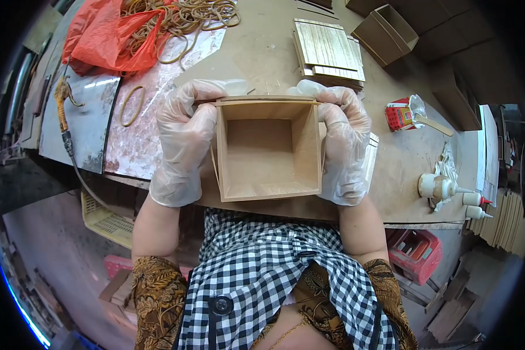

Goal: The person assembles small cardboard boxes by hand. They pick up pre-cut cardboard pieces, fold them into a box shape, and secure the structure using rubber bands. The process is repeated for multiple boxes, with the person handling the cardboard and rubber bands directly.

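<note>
An open wooden box [259, 146], light brown and bare inside, is held between my two hands near the table's front edge. Its open side faces up toward me. My left hand [188, 137], in a thin clear plastic glove, grips the box's left side, fingers curled over the far corner. On the opposite side my right hand [343, 137], gloved the same way, is closed around the far right corner. A thin strip of board [268, 99] runs along the far edge between my fingertips. Parts of both side walls are hidden behind my hands.
Behind the box lies a stack of thin wooden panels [329, 49]. Brown boxes [385, 35] stand at the back right. A red bag [99, 41] with rubber bands [181, 23] sits back left. Glue bottles [437, 186] and a red packet [399, 114] with a stick lie right.
</note>
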`<state>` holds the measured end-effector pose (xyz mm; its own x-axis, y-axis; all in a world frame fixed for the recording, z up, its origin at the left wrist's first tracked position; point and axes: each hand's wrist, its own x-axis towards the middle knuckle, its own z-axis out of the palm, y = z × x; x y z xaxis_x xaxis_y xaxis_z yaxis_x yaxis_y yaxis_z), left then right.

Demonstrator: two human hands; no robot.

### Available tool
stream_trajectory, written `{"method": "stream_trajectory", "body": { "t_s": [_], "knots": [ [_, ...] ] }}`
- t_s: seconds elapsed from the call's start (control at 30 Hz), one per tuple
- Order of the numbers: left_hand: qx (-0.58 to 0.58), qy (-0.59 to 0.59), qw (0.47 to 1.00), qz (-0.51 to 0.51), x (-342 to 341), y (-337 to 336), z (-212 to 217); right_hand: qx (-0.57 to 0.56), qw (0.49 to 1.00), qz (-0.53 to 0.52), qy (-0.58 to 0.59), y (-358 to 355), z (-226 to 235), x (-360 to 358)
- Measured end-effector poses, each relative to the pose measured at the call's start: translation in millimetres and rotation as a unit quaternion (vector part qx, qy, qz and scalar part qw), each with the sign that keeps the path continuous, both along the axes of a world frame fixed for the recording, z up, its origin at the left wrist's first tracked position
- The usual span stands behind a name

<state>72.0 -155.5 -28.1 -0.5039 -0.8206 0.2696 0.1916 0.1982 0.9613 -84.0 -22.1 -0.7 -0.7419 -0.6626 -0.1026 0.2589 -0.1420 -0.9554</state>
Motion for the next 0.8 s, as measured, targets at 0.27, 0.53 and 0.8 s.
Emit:
{"method": "stream_trajectory", "body": {
  "t_s": [0.27,0.53,0.8],
  "knots": [
    [0.207,0.043,0.977,-0.029,-7,-4,-3,0.006,0.999,0.004,0.041,-9,-9,-10],
    [0.368,0.127,0.906,-0.164,18,-6,-21,-0.045,0.991,0.012,-0.128,-4,-1,-2],
    [0.347,0.08,0.921,-0.159,26,6,-25,-0.175,0.955,0.101,-0.219,1,-9,-3]
  ]
}}
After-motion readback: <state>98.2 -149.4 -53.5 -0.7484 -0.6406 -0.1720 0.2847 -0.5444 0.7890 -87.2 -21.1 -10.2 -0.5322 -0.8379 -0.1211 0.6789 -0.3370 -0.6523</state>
